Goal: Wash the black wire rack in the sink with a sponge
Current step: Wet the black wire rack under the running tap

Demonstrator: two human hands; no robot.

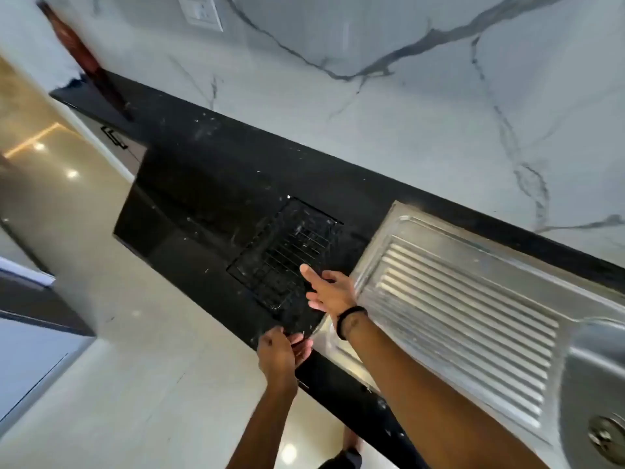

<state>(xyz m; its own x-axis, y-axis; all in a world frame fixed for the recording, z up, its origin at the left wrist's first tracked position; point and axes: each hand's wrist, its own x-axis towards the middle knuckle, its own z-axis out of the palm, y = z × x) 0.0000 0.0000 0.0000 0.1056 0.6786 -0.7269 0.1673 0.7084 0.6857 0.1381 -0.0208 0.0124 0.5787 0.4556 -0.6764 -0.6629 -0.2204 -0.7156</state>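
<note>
Looking down from your head camera, the black wire rack (285, 255) lies flat on the dark desk (203, 184), just left of the steel sink's (585, 377) ribbed drainboard (466, 319). Your right hand (329, 291) hovers over the rack's near right corner, fingers straight and spread, holding nothing. Your left hand (282, 353) sits at the rack's near edge by the desk's front lip, fingers curled; it seems to pinch the rack's rim, though blur hides the contact. A black band (350, 319) circles your right wrist.
</note>
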